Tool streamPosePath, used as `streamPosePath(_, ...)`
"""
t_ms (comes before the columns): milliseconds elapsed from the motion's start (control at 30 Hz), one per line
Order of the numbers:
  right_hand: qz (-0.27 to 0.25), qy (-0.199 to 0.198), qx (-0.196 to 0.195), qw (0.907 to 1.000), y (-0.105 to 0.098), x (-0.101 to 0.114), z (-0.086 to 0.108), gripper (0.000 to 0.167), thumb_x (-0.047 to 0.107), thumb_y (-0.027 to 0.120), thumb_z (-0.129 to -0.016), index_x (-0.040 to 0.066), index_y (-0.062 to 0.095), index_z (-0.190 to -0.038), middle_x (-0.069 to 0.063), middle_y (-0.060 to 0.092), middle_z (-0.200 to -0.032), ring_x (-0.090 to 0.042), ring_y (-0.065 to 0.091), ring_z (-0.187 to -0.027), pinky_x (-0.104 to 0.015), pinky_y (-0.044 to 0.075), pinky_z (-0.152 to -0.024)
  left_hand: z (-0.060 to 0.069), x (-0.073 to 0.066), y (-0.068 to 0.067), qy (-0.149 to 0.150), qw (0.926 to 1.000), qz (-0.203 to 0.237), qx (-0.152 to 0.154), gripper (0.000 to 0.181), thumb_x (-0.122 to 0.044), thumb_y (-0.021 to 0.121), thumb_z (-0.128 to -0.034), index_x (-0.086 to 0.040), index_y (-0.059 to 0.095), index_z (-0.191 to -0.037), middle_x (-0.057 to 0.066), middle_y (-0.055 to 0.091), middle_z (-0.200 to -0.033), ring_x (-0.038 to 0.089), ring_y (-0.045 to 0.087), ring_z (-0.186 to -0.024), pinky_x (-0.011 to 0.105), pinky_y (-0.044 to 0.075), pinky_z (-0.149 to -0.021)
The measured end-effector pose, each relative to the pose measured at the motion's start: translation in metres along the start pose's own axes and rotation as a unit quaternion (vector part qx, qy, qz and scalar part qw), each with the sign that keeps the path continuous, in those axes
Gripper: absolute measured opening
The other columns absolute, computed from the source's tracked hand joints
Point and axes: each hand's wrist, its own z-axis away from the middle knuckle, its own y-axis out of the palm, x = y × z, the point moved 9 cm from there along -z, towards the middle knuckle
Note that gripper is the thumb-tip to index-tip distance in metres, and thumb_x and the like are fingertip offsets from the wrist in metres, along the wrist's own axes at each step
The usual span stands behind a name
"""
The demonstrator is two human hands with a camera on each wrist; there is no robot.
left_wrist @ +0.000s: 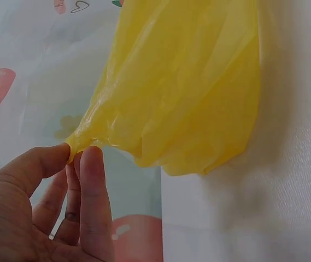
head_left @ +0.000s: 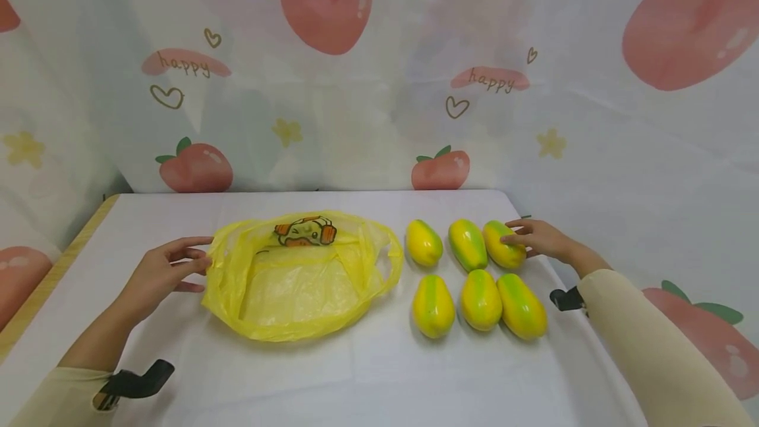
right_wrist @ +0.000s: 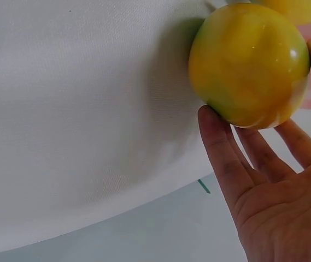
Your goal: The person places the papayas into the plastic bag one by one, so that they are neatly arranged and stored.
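A person's left hand is pinching the rim of a yellow bag between thumb and fingertips, left of centre on a white-covered tabletop, while the right hand is holding the back-right fruit between thumb and spread fingers. The bag is gaping wide at its mouth; its thin film is looking light, limp and easily torn, probably best taken by the rim or by the loop handle at its right. Five other fruits are sitting with the held one in two loose rows beside the bag. All six are showing glossy yellow-and-green skins, suggesting firm, smooth bodies prone to slipping or rolling; a grip around the middle, thumb opposite fingers, is probably offering the surest hold, though their weight is defying judgement by eye. A winking cartoon print is decorating the bag, with no readable brand showing. On the fruit-patterned backdrop, the word "happy" is appearing twice.
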Motion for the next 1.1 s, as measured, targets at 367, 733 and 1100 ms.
streamPosePath(367,0.002,-0.011,0.003,0.9999,-0.0027,0.0050,0.0025,0.078,0.047,0.059,-0.095,-0.007,0.033,-0.146,-0.039,0.035,-0.143,-0.047,0.050,-0.122,-0.046,0.058,-0.089,-0.0032,0.0002,0.0039,-0.013,0.9996,0.027,0.002,0.061,-0.035,0.060,-0.0983,-0.004,0.041,-0.147,0.021,0.053,-0.125,-0.002,0.062,-0.087,0.030,0.061,-0.074)
streamPosePath(733,0.003,-0.010,0.013,0.9999,0.0003,0.0052,-0.0002,0.079,0.048,0.061,-0.094,-0.005,0.034,-0.146,-0.038,0.038,-0.142,-0.045,0.052,-0.120,-0.047,0.057,-0.089,-0.0008,0.0022,0.0041,-0.011,0.9990,0.044,0.002,0.062,-0.034,0.062,-0.0974,-0.001,0.042,-0.146,0.013,0.055,-0.115,-0.001,0.062,-0.086,0.030,0.061,-0.074)
streamPosePath(1100,0.003,-0.017,0.013,0.9998,-0.0034,0.0070,-0.0004,0.079,0.046,0.062,-0.094,-0.005,0.033,-0.147,-0.038,0.038,-0.142,-0.045,0.052,-0.121,-0.047,0.058,-0.088,-0.0006,0.0028,0.0037,-0.008,0.9986,0.052,0.002,0.062,-0.034,0.062,-0.0971,0.000,0.042,-0.145,0.004,0.055,-0.110,-0.002,0.063,-0.087,0.030,0.061,-0.074)
